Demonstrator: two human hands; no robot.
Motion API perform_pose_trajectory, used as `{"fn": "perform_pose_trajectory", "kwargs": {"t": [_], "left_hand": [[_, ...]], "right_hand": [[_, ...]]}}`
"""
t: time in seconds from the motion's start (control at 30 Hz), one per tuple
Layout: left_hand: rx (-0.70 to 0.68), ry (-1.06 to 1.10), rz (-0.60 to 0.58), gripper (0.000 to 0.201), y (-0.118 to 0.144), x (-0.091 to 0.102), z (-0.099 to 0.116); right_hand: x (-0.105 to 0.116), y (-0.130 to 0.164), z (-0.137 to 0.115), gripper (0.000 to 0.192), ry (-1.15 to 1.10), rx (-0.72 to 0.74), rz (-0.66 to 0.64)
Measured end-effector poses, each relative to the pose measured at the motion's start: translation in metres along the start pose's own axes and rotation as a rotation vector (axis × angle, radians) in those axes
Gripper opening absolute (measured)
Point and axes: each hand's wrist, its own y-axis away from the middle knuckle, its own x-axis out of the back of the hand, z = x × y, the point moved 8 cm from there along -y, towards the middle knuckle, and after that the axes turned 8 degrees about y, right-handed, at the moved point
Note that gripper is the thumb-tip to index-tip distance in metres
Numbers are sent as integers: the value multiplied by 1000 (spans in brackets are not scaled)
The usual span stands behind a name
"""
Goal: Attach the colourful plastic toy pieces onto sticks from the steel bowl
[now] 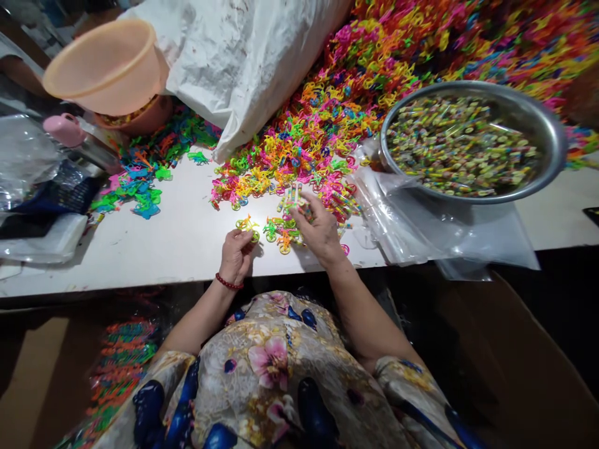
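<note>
My left hand (237, 252), with a red bead bracelet on its wrist, pinches a small yellow-green plastic toy bicycle (248, 228) just above the white table. To its right, my right hand (318, 227) is closed around several small tubes with colourful printed labels (294, 196); the fingers partly hide them. Between the hands lie a few loose toy bicycles, a green one (270, 229) and an orange one (284, 241) among them. Behind both hands spreads a pile of bright plastic toy bicycles (299, 149).
A steel bowl (556, 146) of small printed tubes stands at the right, beside clear plastic bags (421, 224). A white sack (224, 56) rests at the back. On the left are a peach basin (107, 68), a pink-lidded bottle (65, 129) and blue-green plastic pieces (140, 184).
</note>
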Motion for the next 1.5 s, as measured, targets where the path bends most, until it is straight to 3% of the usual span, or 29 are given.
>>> {"fn": "perform_pose_trajectory", "kwargs": {"t": [0.1, 0.2, 0.3, 0.43, 0.53, 0.63, 0.73, 0.83, 0.93, 1.03, 1.13, 1.23, 1.5], "left_hand": [[-16, 6, -77, 60, 8, -9, 1], [-3, -19, -94, 47, 13, -12, -1], [60, -109, -128, 40, 13, -12, -1], [198, -286, -352, 46, 15, -25, 7], [294, -401, -476, 38, 16, -32, 9], [222, -431, -374, 34, 5, -27, 14], [129, -431, -197, 45, -3, -16, 17], [232, -425, -240, 61, 2, -20, 3], [168, -371, -281, 55, 6, -28, 0], [110, -330, -234, 47, 7, -27, -2], [75, -302, -188, 45, 5, -21, -2], [39, -308, -212, 46, 6, -20, -1], [-31, -395, -288, 45, 18, -30, 0]], "right_hand": [[-33, 22, 2, 45, -51, -48, -234], [-58, 45, 1, 41, -61, -23, -350], [-59, 48, 9, 43, -113, -59, -320], [-55, 38, 20, 41, -147, -83, -414], [-53, 35, 16, 36, -116, -21, -480], [-46, 33, 9, 31, -14, 56, -381], [-37, 36, -10, 28, 209, 265, -210], [-48, 51, -29, 29, 474, 507, -180], [-65, 66, -31, 30, 595, 590, -242], [-71, 72, -26, 31, 461, 523, -292], [-64, 67, -15, 39, 176, 305, -313], [-59, 62, -3, 34, 48, 110, -348], [-60, 61, -1, 29, 2, 23, -372]]}}
